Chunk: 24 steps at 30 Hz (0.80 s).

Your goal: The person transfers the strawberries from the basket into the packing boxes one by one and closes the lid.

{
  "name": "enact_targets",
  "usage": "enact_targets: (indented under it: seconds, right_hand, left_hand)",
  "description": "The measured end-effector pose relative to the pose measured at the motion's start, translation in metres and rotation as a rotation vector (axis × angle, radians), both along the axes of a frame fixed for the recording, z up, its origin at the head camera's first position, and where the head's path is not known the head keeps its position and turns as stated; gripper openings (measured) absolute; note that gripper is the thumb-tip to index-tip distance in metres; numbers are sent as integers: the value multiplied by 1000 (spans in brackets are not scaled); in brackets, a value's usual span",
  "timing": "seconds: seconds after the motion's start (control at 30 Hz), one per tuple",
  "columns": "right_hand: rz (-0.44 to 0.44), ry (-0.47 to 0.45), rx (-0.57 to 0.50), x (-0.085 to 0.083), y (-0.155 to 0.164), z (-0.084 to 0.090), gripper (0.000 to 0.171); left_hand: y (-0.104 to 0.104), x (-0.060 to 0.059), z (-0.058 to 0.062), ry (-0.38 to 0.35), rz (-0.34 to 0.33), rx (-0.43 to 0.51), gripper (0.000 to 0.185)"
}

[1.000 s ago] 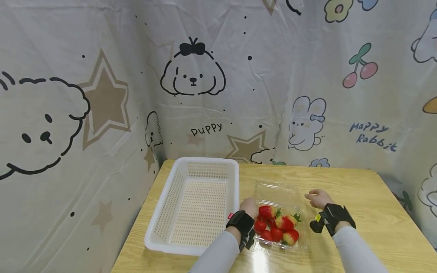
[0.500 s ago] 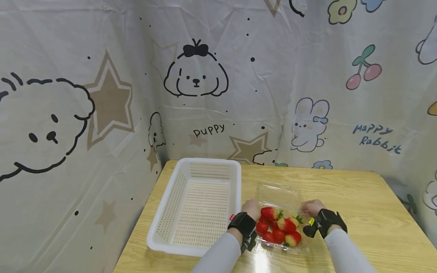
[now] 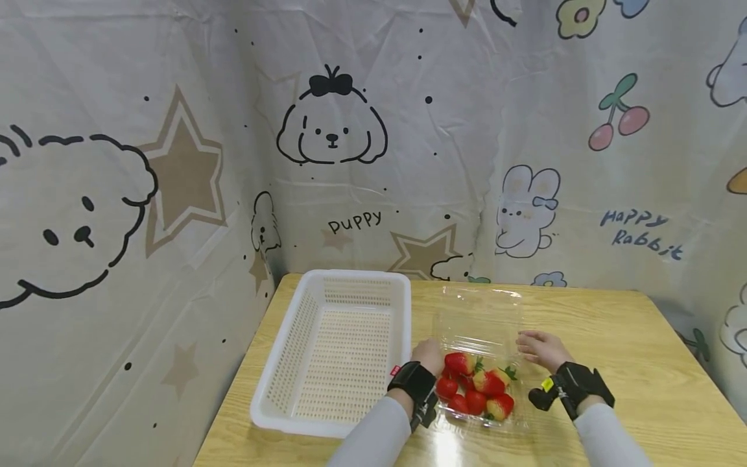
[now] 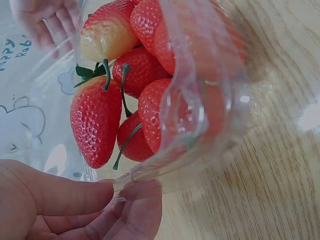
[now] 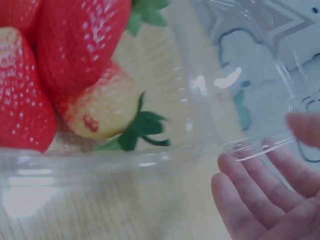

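A clear plastic clamshell box (image 3: 516, 410) holds several red strawberries (image 3: 489, 383), some with pale yellow parts and green leaves. Its hinged lid (image 3: 480, 311) stands tilted up at the far side. My left hand (image 3: 428, 355) is at the box's left side; the left wrist view shows its thumb (image 4: 75, 196) and fingers pinching the rim. Beside the lid's right edge is my right hand (image 3: 545, 349). In the right wrist view its fingers (image 5: 250, 192) are extended at the lid's edge, some seen through the plastic, with the thumb apart from them.
A white perforated plastic basket (image 3: 403, 311) stands left of the box, close to my left hand. Both are on a wooden table (image 3: 630, 350), which extends to the right. A printed curtain (image 3: 373, 130) hangs behind and at the sides.
The lid has swung upward from its lower position. My right hand came in to the box's right side, then moved slightly up and outward, its fingers straightening. The left hand has stayed on the box.
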State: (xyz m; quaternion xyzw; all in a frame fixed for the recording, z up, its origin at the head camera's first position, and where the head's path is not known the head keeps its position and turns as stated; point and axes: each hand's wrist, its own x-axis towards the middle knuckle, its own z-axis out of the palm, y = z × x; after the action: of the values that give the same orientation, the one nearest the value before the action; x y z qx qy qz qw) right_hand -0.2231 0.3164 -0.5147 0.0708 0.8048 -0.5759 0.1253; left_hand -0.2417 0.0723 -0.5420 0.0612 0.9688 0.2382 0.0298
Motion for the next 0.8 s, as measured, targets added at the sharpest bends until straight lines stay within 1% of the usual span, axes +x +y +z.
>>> enact_targets:
  seconds: [0.03,0.1,0.13,0.2,0.23,0.27,0.3,0.33,0.37,0.4,0.43,0.47,0.53,0.57,0.6,0.63,0.67,0.7,0.73,0.77,0.8]
  right_hand:
    - [6,9,-11,1,1,2,57]
    - [1,29,-50,4,2,6,63]
    - [-7,39,-80,5,3,9,66]
    - [-28,62,-152,8,4,15,68]
    - [-40,79,-188,9,5,18,68]
    - [-53,94,-220,12,5,21,66]
    - [-66,112,-241,15,5,23,63]
    - [-83,132,-259,18,4,24,61]
    - [-92,153,-264,21,3,24,58]
    - [-109,172,-265,25,2,23,54]
    - [-126,188,-262,29,0,21,51]
    - [-141,221,-272,33,-1,17,46]
    - [-175,238,-268,41,-5,11,43]
    - [-189,239,-268,45,-7,9,41]
    - [-207,236,-258,49,-9,7,40]
    - [-216,228,-249,53,-11,6,39]
    - [-222,224,-241,57,-13,5,40]
    - [-227,189,-217,61,-15,5,43]
    - [-222,183,-205,61,-10,-9,42]
    - [-218,162,-194,64,-11,-10,44]
    - [-213,146,-179,67,-11,-10,47]
  left_hand:
    - [3,-13,-26,29,-2,-11,6]
    - [10,-47,-89,43,-4,-53,5]
    - [15,-68,-128,48,-5,-68,6]
    - [23,-106,-200,80,-6,-106,5]
    - [27,-130,-243,71,-4,-105,7]
    - [30,-141,-261,60,1,-107,8]
    - [31,-147,-272,65,4,-109,8]
    - [32,-151,-280,66,11,-105,8]
    - [32,-148,-274,64,16,-102,8]
    - [31,-144,-266,58,19,-98,8]
    - [29,-136,-252,51,20,-94,8]
    - [25,-121,-222,41,7,-83,10]
    - [19,-98,-182,96,-19,-76,11]
    - [15,-87,-160,96,-33,-61,12]
    - [13,-80,-148,118,-45,-51,12]
    - [11,-74,-136,101,-58,-39,12]
    - [10,-74,-135,98,-65,-28,12]
    - [10,-79,-145,116,-70,-28,9]
    - [11,-89,-161,73,-72,-15,10]
    - [11,-93,-164,31,-77,4,11]
    - [10,-94,-167,26,-89,14,12]
